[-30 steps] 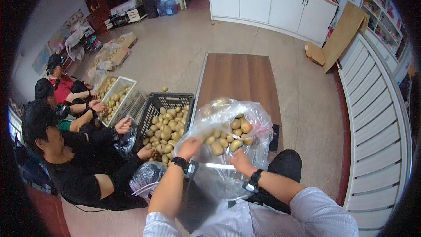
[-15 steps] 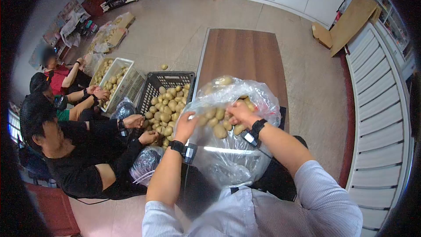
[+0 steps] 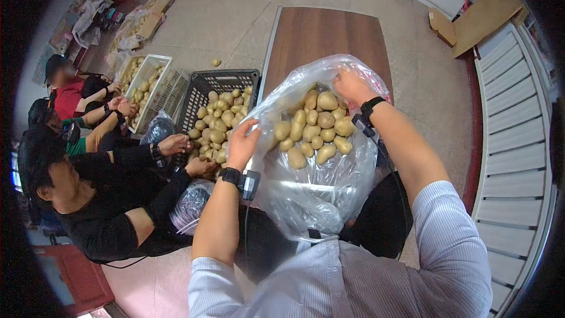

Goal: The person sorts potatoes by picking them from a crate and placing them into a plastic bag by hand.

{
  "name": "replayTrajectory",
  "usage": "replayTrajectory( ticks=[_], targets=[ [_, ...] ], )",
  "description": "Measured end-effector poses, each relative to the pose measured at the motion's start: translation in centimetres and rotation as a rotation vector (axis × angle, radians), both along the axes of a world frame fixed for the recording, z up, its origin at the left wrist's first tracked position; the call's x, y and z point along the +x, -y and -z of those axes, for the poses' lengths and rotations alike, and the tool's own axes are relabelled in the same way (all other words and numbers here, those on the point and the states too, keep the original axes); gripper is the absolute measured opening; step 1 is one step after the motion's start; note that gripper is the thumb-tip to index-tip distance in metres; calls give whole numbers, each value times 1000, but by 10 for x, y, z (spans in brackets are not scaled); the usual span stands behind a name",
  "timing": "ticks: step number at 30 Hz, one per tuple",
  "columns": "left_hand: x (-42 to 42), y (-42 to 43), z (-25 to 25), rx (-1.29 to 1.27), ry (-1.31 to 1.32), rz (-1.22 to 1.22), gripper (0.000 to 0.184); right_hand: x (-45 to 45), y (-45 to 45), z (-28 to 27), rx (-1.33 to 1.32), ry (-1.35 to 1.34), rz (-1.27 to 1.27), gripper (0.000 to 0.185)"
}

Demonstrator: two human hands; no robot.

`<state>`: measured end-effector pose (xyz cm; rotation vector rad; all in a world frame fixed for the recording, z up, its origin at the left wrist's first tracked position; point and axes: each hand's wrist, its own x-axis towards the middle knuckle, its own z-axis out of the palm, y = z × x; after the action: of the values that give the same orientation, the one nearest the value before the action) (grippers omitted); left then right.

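Observation:
A large clear plastic bag (image 3: pixel 306 206) stands wide at its mouth against the near end of the brown table, with several potatoes (image 3: pixel 318 123) showing inside. My left hand (image 3: pixel 241 146) is closed on the bag's left edge, fingers curled around the film. On the far right side of the mouth, my right hand (image 3: pixel 353 87) pinches the rim; its fingertips are partly hidden by the plastic. The lower part of the bag rests against my lap.
Left of the table (image 3: pixel 329 38), a black crate (image 3: pixel 254 79) holds potatoes, and a co-worker's hands (image 3: pixel 200 166) reach into it. A white crate (image 3: pixel 168 85) stands beyond, near other people. One potato (image 3: pixel 216 62) lies on the floor. A white radiator (image 3: pixel 512 141) lines the right.
My right hand has moved from among the potatoes to the far right rim. The bag's mouth is spread wider, uncovering the potatoes. The view has tilted downward.

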<state>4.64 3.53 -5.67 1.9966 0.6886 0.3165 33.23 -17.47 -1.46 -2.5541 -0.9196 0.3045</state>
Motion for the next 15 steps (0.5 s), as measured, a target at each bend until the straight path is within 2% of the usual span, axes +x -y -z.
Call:
replayTrajectory(
  ticks=[1, 2, 4, 5, 7, 9, 11, 12, 15],
  targets=[
    [1, -6, 12, -235, 71, -34, 27, 6, 4, 5, -29, 2, -6, 41],
    [3, -8, 13, -235, 66, -35, 27, 10, 10, 11, -59, 4, -11, 43],
    [5, -11, 16, -681, 102, -166, 28, 19, 20, 34, -90, -28, -50, 45],
    [4, -13, 17, -681, 99, -166, 28, 17, 21, 34, -121, -57, -87, 47],
    [2, -16, 19, -865, 176, -207, 30, 6, 25, 36, -71, -87, -78, 50],
    [2, -13, 11, -867, 160, -213, 29, -5, 30, 43, -19, -115, -65, 52],
    [5, -11, 5, -868, 150, -212, 29, -12, 33, 59, 67, 102, 29, 52],
    [5, -10, 4, -859, 142, -205, 29, -23, 35, 49, 67, 107, 32, 52],
    [4, 1, -8, -821, 139, -178, 28, -68, 49, 23, 211, 396, 49, 48]
  ],
)
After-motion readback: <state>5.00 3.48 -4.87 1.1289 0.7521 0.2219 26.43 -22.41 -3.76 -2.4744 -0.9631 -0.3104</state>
